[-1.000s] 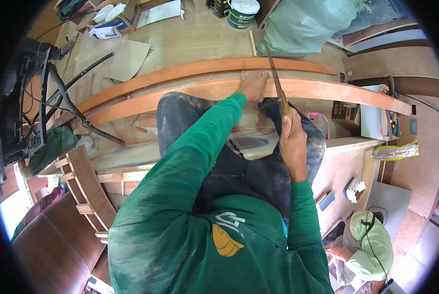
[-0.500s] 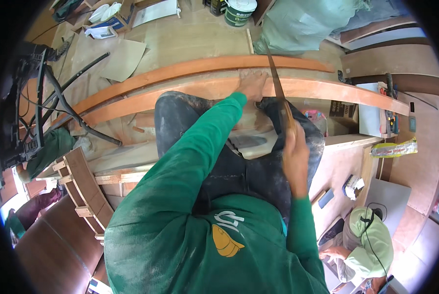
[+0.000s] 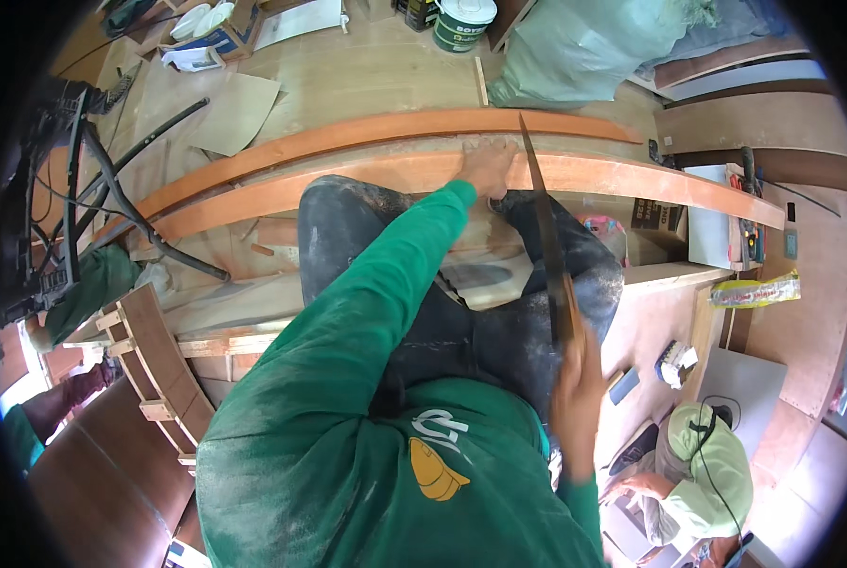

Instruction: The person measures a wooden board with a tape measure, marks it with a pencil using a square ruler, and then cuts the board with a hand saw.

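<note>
1. Right hand [image 3: 580, 374]: bare, blurred by motion, its fingers clamped around the handle of a handsaw [image 3: 543, 213] with a long, dark, tapering metal blade.
2. Change: this hand has drawn back toward the body over the last second, and the saw's tip has slid nearer with it. This suggests the pulling half of a sawing stroke.
3. Beneath the arms: two bent legs in dusty black trousers [image 3: 343, 232], with the saw passing over the right thigh.
4. Left hand [image 3: 488, 168]: bare, in a green sleeve, lying over the nearer long, orange-brown wooden plank [image 3: 632, 176]. It has stayed put, apparently steadying the wood; whether it grips or only presses, I cannot tell.
5. The nearer plank runs crosswise just beyond the knees. The blade crosses it just right of the left hand; any cut is too small to make out.
6. Beyond it, a second orange-brown wooden plank [image 3: 386, 124] runs alongside, the saw's tip showing over it.
7. Farthest: a round, dark-green tub with a white lid [image 3: 461, 28], and to its right a bulging, pale-green plastic sack [image 3: 584, 52].
</note>
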`<state>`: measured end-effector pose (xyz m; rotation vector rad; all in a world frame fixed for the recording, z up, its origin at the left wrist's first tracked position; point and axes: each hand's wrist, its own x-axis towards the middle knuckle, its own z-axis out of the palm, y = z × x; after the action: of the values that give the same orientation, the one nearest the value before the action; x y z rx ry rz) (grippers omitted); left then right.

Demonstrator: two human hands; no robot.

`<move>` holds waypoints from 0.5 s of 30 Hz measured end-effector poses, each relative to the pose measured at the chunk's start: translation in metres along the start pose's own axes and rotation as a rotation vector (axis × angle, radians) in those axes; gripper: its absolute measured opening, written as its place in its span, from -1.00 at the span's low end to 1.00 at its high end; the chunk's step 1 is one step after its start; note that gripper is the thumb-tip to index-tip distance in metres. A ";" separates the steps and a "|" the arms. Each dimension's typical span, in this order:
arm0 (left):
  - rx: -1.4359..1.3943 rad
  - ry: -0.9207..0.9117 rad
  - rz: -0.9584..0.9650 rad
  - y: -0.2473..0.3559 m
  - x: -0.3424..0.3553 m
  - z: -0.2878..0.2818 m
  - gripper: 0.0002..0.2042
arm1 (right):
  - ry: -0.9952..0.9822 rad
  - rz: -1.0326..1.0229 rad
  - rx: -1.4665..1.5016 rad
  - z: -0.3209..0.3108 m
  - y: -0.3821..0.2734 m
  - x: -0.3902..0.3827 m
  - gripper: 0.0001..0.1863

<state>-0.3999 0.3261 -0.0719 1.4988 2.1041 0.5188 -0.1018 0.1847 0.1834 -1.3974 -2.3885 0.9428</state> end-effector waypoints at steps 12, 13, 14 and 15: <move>-0.036 0.077 -0.056 -0.010 0.000 0.009 -0.23 | -0.072 0.100 -0.023 -0.010 -0.015 -0.020 -0.54; -0.019 0.058 -0.049 -0.006 0.000 0.008 -0.23 | -0.078 0.185 -0.012 -0.028 -0.021 -0.053 -0.52; 0.005 0.042 -0.044 -0.004 -0.001 0.007 -0.23 | -0.067 0.263 0.048 -0.035 -0.029 -0.070 -0.51; 0.028 0.027 -0.039 -0.002 -0.002 0.007 -0.24 | -0.043 0.143 0.008 -0.033 -0.023 -0.062 -0.51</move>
<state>-0.3964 0.3234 -0.0780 1.4704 2.1652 0.4997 -0.0699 0.1386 0.2308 -1.5776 -2.3379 1.0263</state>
